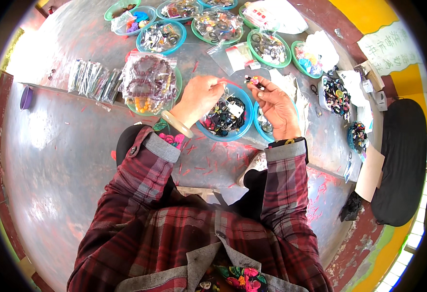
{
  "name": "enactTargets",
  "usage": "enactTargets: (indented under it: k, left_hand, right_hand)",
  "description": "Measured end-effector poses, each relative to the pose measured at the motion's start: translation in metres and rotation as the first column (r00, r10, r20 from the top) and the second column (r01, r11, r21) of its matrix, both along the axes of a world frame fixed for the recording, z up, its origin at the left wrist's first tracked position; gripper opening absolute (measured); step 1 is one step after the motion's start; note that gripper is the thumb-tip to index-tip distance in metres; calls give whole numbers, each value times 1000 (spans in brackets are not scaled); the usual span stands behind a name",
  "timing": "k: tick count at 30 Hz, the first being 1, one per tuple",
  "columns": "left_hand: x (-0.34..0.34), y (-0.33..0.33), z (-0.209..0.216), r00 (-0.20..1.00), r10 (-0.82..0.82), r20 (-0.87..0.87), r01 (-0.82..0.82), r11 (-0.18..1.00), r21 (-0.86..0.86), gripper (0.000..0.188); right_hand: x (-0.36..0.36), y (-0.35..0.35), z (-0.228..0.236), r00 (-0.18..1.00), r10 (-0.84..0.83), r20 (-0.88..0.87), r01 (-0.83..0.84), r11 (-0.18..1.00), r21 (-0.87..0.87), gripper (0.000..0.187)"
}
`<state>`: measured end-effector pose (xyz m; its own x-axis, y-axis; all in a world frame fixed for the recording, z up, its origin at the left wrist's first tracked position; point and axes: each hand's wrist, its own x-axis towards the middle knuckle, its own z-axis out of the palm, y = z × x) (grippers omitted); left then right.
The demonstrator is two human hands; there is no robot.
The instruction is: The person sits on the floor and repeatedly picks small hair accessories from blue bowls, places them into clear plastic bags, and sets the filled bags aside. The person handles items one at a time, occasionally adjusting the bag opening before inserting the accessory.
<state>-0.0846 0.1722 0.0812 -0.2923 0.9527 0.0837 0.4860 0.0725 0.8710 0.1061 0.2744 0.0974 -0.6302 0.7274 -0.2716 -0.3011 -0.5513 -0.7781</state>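
Observation:
My left hand (201, 101), with a pale bangle (176, 124) at the wrist, is closed in a pinch on a thin red strip (232, 83) that trails toward the right. Between the fingertips of my right hand (277, 108) is a small dark piece with colourful beads (255, 82); its exact kind is too small to tell. Both hands are raised over a blue basin (248, 127) full of black and coloured small accessories with a white tag. Another blue basin (259, 127) is partly hidden behind my right hand.
Bagged beaded bracelets (148, 78) sit in a green basin at left, beside a row of slim packets (93, 82). Several basins of packaged trinkets, including a blue basin (181, 45), line the far side. At right are a container of accessories (337, 97) and a long black object (399, 163).

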Motion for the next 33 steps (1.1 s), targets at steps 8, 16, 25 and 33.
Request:
enactTargets:
  k: [8,16,25,33]
  left_hand:
    - [-1,0,-1,1000,-5,14,5,1000,18,25]
    - [-3,2,-7,991,10,134,-12,1000,17,28]
    - [0,4,-13,954,-16,298,75,979,-187,28]
    - [12,2,-8,994,-104,-37,101,991,-85,24]
  right_hand:
    - [3,-2,5,958,-27,285,12,999,53,16]
    - [7,5,0,635,-691,346,-169,313,935,13]
    - [1,-15,28,983,-132,130,60,891,451,15]
    - [-16,-29,18,867,-74,493,-318,679,662,16]
